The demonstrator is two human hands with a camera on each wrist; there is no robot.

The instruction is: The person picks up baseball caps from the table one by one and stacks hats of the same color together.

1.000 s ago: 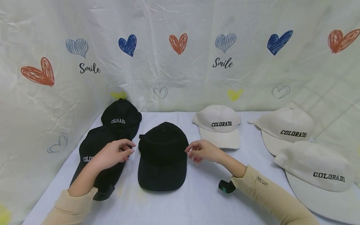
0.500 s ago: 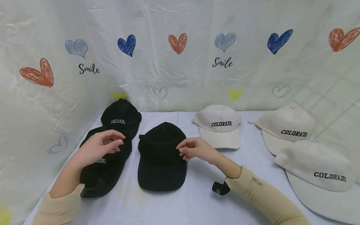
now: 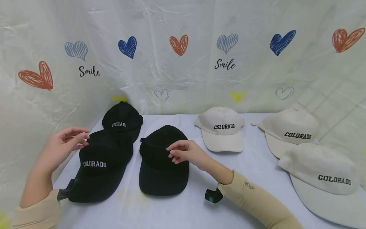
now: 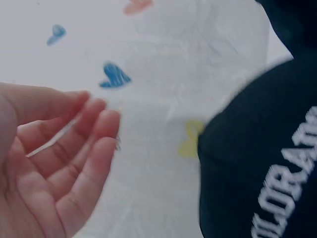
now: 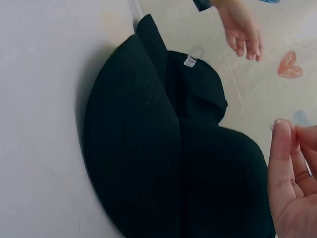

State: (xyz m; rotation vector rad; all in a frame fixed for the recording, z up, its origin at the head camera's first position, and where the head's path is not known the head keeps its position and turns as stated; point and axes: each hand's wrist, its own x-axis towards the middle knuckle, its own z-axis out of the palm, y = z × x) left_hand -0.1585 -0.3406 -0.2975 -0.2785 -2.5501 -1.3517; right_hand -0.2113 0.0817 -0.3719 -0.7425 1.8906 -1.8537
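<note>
Plain black cap [image 3: 160, 163]: matte black all over, rounded crown sitting up, wide curved brim, little strap end poking out at the back left. It's sitting around the middle of the counter [image 3: 154, 214].
Where it points: brim pretty much straight at the person, crown toward the backdrop [image 3: 197, 76], so the long axis runs front to back.
Right hand [image 3: 187, 152]: over the right side of that crown, fingers softly bent, fingertips close to the thumb, just relaxed and free of any cap. Can't tell if it's brushing the fabric.
Lettered black cap [image 3: 107, 173]: same dark look, but with COLORADO in white block letters across the front. It's on the left side of the counter, just beside the plain one.
Where that one points: brim toward the person too, angled a bit left, so its long axis slants from back right to near left.
Left hand [image 3: 63, 144]: left of the lettered cap, with a clear gap showing in the left wrist view. Fingers loosely curved, nothing in them.
Rear black cap [image 3: 121, 117]: behind the lettered one, white COLORADO again, brim toward the near right.
Off-white caps [image 3: 321, 168]: three over on the right, black COLORADO on each.
</note>
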